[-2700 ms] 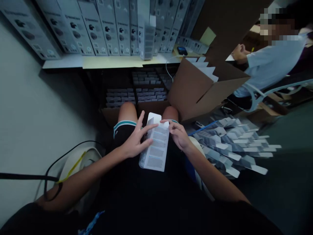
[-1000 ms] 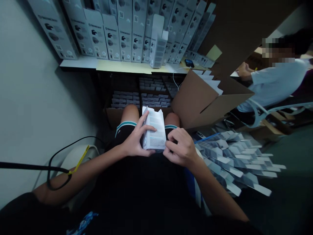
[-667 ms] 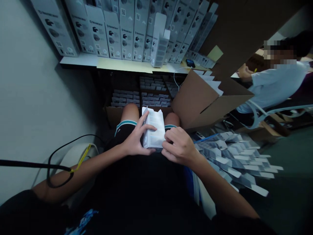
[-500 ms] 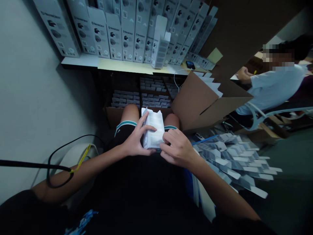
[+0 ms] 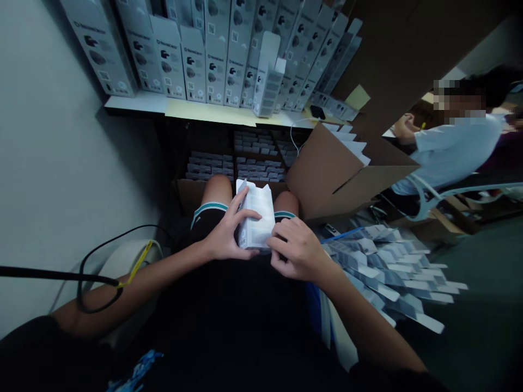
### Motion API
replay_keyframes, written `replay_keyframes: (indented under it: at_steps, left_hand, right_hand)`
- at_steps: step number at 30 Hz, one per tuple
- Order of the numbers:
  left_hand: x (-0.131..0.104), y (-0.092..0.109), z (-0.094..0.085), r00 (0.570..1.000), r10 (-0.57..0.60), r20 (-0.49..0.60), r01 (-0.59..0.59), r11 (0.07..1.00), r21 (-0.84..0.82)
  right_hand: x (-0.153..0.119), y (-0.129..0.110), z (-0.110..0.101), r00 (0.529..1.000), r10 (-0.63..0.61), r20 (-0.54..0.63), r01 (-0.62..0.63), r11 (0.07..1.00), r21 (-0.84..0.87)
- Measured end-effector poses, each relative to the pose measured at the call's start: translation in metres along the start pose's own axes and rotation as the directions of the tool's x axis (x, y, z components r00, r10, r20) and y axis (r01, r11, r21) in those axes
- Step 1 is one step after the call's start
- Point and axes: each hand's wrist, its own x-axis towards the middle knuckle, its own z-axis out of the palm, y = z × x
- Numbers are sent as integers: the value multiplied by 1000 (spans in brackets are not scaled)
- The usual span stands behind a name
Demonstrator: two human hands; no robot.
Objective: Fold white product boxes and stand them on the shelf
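Observation:
A small white printed carton [image 5: 261,212] is held over my lap, its far end showing raised flaps. My left hand [image 5: 229,228] grips it from the left, with fingers lying across its upper face and the thumb at the near edge. At the carton's near right corner, my right hand [image 5: 296,247] has its fingers curled in a pinch against the edge. What those fingertips hold, if more than the carton's edge, is hidden.
Upright printed cartons [image 5: 194,65] line the shelf [image 5: 137,104] ahead. Beneath it are boxes of packed cartons [image 5: 261,169]. A large cardboard box [image 5: 322,169] stands right, near a heap of unfolded cartons [image 5: 392,267]. A person [image 5: 453,141] sits beyond. A cable [image 5: 61,275] crosses left.
My right hand has shifted slightly at the carton's near corner, its lower fingers curling in more. The left hand and carton stay in place. The view has tilted a little.

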Motion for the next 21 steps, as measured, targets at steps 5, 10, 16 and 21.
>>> replay_keyframes:
  at_steps: [5,10,16,21]
  left_hand:
    - [0,-1,-1,1000,27,-4,-27,1000,1]
    - [1,0,-2,999,42,-35,-42,999,-25]
    - [4,4,-5,995,62,-75,-66,997,-40]
    - [4,6,-3,995,42,-90,-46,998,-42]
  right_hand:
    - [-4,3,-3,1000,22,-2,-22,994,104]
    - [-7,2,-6,996,85,-25,-70,928,366]
    - [-5,-1,0,975,137,-174,-61,921,385]
    - [-4,-2,6,961,124,-248,-27,932,362]
